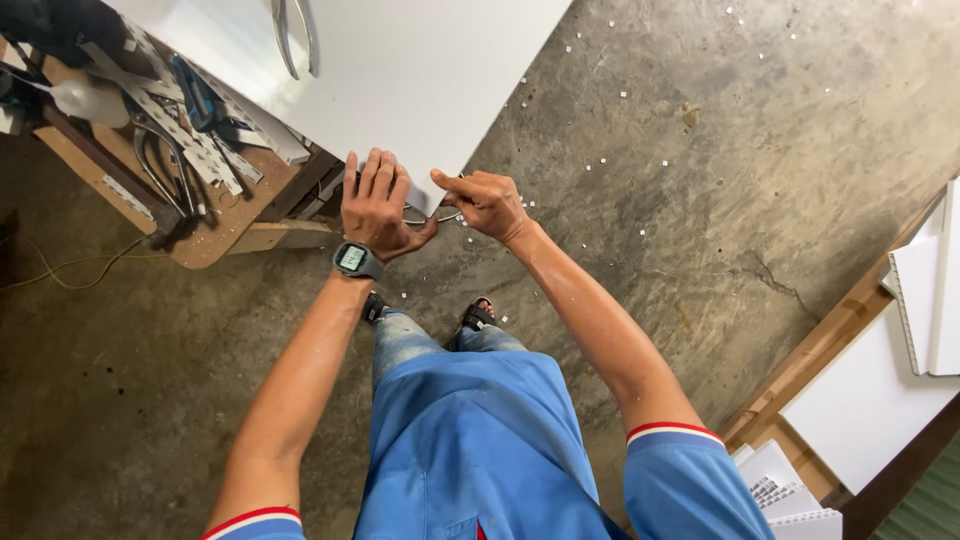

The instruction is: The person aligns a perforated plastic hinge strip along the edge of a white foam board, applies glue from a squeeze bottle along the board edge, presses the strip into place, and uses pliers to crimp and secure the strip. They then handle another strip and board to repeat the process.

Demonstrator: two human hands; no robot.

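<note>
left hand (375, 205) presses flat on the white panel (420, 70) corner while right hand (490, 203) fingers pinch a thin metal tool (425, 215); best keep the panel pinned steady

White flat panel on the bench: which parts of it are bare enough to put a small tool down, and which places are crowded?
The large white flat panel is bare across its middle, between the metal handles at its top edge and the near corner. That corner is taken by the left hand and the right hand. The brown wooden bench on the left is crowded with tools and white strips.
</note>
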